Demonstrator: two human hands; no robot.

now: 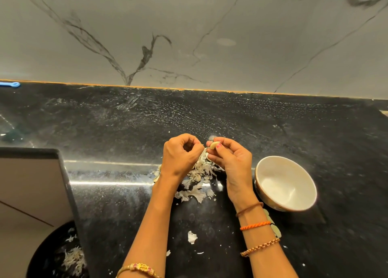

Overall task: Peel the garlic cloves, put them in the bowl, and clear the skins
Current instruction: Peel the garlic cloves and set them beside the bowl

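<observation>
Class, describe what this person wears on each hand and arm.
Both forearms are bare, with no sleeves in view. The left wrist carries a gold bangle with pink stones. The right wrist has a brown thread, an orange braided band and a beaded chain bracelet.

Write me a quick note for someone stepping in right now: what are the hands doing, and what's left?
Right hand pinches a garlic clove. Left hand pinches a strip of skin off it.
Loose skins lie piled on the black counter under both hands.
Bowl stands to the right, with no cloves in it.
Some skins already lie in the dark bin at lower left.
Left: finish this clove, drop it in the bowl, clear the skins.
</observation>
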